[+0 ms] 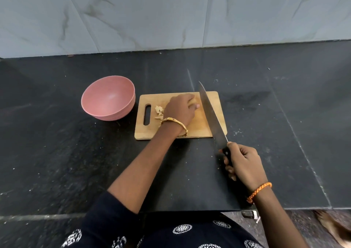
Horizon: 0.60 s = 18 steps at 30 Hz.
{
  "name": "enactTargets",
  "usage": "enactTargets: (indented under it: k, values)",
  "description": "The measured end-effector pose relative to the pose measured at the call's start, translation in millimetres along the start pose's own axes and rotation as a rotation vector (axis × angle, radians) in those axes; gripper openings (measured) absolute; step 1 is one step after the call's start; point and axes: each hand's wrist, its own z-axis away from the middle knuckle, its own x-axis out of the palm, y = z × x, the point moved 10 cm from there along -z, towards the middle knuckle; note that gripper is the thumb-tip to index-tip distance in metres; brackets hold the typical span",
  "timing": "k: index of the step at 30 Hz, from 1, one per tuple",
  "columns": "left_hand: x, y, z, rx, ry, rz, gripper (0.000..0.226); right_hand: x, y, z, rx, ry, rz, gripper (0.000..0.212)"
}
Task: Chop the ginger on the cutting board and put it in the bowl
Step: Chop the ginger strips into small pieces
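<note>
A wooden cutting board (201,128) lies on the dark counter. Cut ginger pieces (159,111) sit near its handle slot. My left hand (179,109) rests on the board with curled fingers holding a pale piece of ginger (194,101), which is mostly hidden. My right hand (244,162) grips the black handle of a large knife (209,113). The blade runs across the board's right part, just right of my left fingertips. A pink bowl (109,97) stands left of the board and looks empty.
The black stone counter (57,143) reaches back to a grey marble wall (171,16). Its front edge runs close to my body, with floor showing at the lower right.
</note>
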Motion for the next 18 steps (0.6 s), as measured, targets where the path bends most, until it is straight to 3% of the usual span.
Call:
enactTargets:
  k: [6,14,18]
  values:
    - [13.6,-0.5,-20.2,-0.126,0.085,-0.082,0.04,-11.3,3.7,-7.4,0.036,0.025,-0.023,0.042]
    - [-42.6,-63.4,-14.5,-0.347,0.295,0.43,0.021,-20.6,-14.9,-8.9,-0.056,0.053,0.341,0.048]
    - [-63.2,-82.3,-1.2,-0.408,0.354,0.572,0.017,-1.1,-34.5,-1.2,-0.123,-0.007,0.482,0.046]
